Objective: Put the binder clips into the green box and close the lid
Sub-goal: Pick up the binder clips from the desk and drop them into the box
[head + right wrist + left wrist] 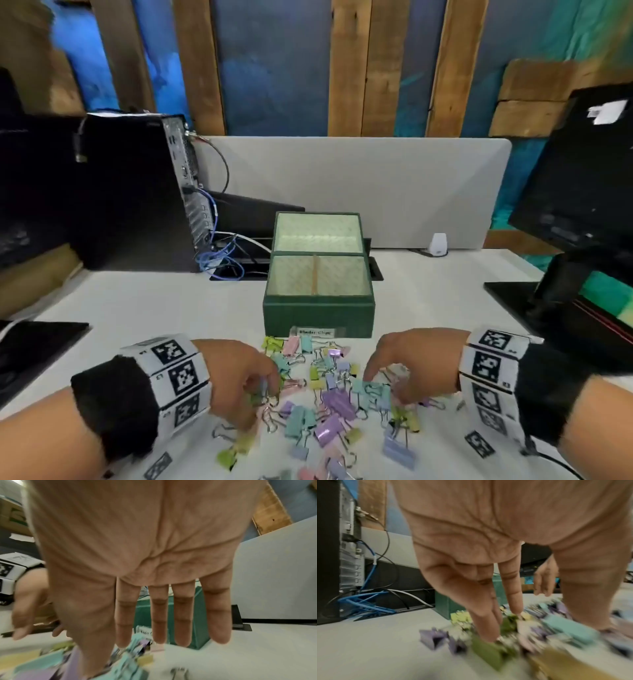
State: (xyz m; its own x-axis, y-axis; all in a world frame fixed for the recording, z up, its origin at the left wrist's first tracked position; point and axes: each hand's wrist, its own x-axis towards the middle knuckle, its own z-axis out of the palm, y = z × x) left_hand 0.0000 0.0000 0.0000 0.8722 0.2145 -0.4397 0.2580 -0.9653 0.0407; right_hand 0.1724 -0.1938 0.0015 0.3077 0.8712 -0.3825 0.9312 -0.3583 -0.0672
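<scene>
My head view looked forward and down over the worktop (137, 301). Both wrist views sat close under the palms, facing along the fingers; all three shared the green box (318, 308) and binder clips (329, 404).

Green box (318, 313) stands open just beyond the binder clips (329, 404); bare table (154, 301) on both sides.

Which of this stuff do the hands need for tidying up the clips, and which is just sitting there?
Needed: binder clips, green box, its open lid, left hand, right hand.

Just there: computer tower, blue cables, monitor.
</scene>
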